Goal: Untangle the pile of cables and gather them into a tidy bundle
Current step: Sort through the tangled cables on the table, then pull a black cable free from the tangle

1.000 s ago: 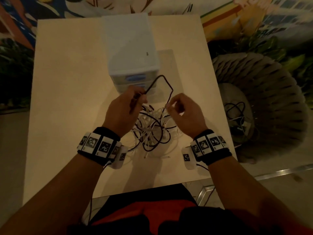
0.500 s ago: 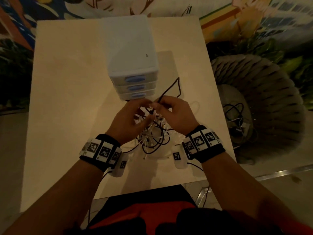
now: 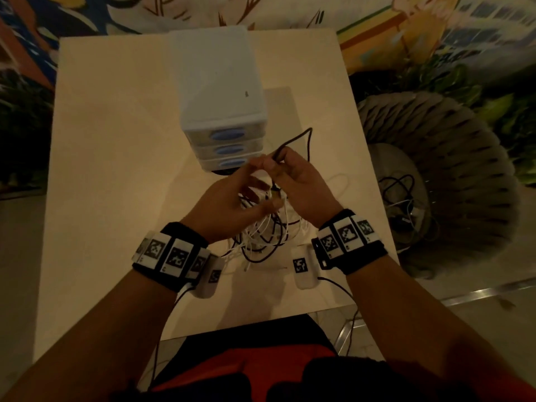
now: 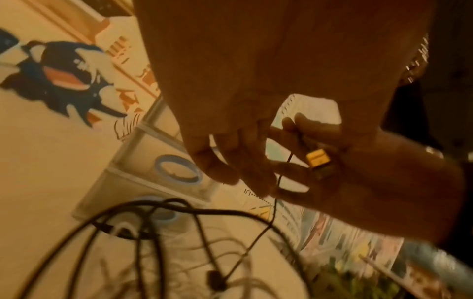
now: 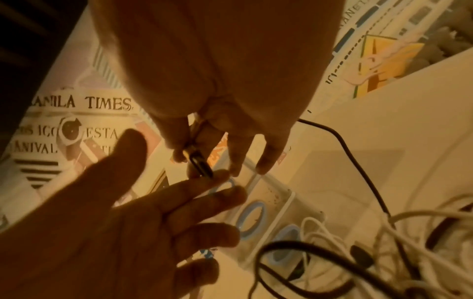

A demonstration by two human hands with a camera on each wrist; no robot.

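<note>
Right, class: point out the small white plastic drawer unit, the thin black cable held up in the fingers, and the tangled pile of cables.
white plastic drawer unit (image 3: 216, 79), head view, on its top.
thin black cable (image 3: 294, 139), head view, raised loop.
tangled cable pile (image 3: 262, 237), head view, middle.

dim warm light, blurred wrist views, edge distortion

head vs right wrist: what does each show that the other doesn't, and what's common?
Only head: the whole table, both wristbands, and a wicker basket beside the table with more cables in it.

Only right wrist: close up, the right hand pinches a dark connector between its fingertips, with the open left hand reaching toward it; "Manila Times" lettering behind.

Both: the drawer unit with blue handles, the black cable looping up, and the tangled pile of black and white cables.
</note>
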